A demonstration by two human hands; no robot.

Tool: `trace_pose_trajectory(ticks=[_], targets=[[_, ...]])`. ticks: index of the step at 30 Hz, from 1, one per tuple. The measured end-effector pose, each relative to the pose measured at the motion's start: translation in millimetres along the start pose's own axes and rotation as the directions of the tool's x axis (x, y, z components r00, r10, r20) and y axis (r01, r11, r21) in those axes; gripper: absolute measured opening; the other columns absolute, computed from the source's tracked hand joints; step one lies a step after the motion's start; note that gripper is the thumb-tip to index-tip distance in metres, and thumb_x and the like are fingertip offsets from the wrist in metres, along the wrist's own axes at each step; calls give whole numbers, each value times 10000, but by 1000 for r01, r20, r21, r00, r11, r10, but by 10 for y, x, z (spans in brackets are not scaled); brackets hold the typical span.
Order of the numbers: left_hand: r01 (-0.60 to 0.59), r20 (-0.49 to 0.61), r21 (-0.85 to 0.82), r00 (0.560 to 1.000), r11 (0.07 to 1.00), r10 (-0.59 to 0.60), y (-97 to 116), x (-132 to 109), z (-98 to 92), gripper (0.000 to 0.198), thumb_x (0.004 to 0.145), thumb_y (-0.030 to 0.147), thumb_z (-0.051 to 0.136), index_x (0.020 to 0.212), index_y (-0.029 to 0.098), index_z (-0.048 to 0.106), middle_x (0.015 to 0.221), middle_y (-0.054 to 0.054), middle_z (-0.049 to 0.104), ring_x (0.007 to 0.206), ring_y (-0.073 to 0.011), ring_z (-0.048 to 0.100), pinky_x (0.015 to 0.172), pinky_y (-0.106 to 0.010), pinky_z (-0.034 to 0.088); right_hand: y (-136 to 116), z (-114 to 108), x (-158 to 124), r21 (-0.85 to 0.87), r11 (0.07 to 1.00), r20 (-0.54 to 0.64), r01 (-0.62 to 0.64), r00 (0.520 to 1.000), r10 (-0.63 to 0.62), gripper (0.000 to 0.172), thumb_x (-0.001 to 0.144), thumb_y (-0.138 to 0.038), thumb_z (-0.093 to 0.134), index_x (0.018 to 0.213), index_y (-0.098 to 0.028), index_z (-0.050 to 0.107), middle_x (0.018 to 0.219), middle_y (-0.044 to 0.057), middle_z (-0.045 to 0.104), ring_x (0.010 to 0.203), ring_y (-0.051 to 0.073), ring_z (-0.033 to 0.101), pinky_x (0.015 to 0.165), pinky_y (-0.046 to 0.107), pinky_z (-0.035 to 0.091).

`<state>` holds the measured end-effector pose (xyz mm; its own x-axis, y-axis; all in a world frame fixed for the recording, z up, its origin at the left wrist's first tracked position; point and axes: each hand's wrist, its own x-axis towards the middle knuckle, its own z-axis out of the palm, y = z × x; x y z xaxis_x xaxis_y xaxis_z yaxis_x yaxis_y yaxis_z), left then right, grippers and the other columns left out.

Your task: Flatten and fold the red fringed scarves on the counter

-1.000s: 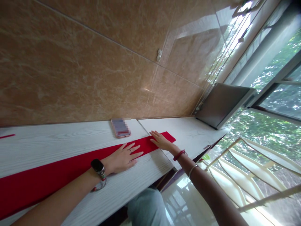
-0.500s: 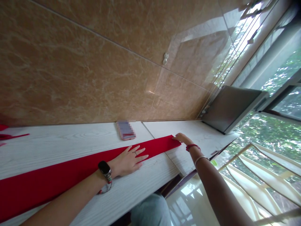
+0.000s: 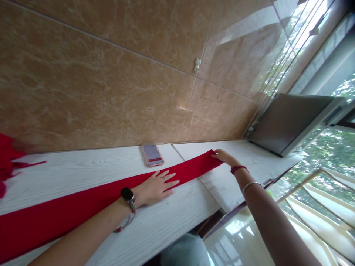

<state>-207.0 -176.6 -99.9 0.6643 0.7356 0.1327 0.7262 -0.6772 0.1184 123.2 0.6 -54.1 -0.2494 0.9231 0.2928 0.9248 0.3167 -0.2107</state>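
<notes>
A long strip of red fabric [image 3: 83,201] stretches across the white wood-grain table [image 3: 177,214], from the left edge of view toward the right. My left hand [image 3: 155,186], wearing a watch and a ring, lies flat on the strip with fingers spread. At the strip's far right end, my right hand [image 3: 224,157] pinches the corner between thumb and fingers. That end looks slightly raised off the tabletop. My right palm is turned away from view.
Behind the strip lies a phone [image 3: 152,155] near the tiled wall [image 3: 111,92]. More red material with strands [image 3: 11,162] sits at the far left. A grey box-like appliance [image 3: 288,122] stands at the right end by the window. A pale chair-like frame [image 3: 318,207] is at lower right.
My right hand has lifted the strip's right end slightly and shifted it away from me. My left hand stays flat on the fabric. The view has turned a little left.
</notes>
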Motion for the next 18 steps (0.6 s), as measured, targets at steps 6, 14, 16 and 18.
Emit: trace_pose_trajectory(ticks=[6,14,16,18], targets=[[39,91,-18,995,999,-38,-94,16,-62,480,924,472,196,1354,277,282,1442,-67,243,1327,-234,186,1034,-480,168,-50,-181,180,36,985,-16,-169,985,170,206,758,-288,584,855,-121,654,718,82,665,663,177,596,591,265,445],[84,114,11,990,996,-84,-81,-185,-82,488,921,473,189,1365,279,253,1450,-61,221,1327,-237,182,1032,-480,163,-508,-535,163,147,986,5,-83,996,83,154,784,-235,523,842,-121,609,702,66,653,606,140,576,521,218,419],[78,97,29,992,997,-80,-99,-146,-61,489,919,476,199,1363,280,259,1446,-63,236,1324,-241,187,1029,-484,167,-742,-724,116,176,984,12,-30,1000,28,150,784,-246,526,866,-134,583,723,50,648,600,124,570,501,201,413],[73,75,53,994,996,-77,-130,-84,-38,472,922,451,217,1360,281,265,1441,-61,251,1324,-237,188,1029,-481,168,-1047,-942,8,210,977,21,45,998,-51,149,778,-267,534,873,-155,555,715,24,635,592,111,565,484,184,406]])
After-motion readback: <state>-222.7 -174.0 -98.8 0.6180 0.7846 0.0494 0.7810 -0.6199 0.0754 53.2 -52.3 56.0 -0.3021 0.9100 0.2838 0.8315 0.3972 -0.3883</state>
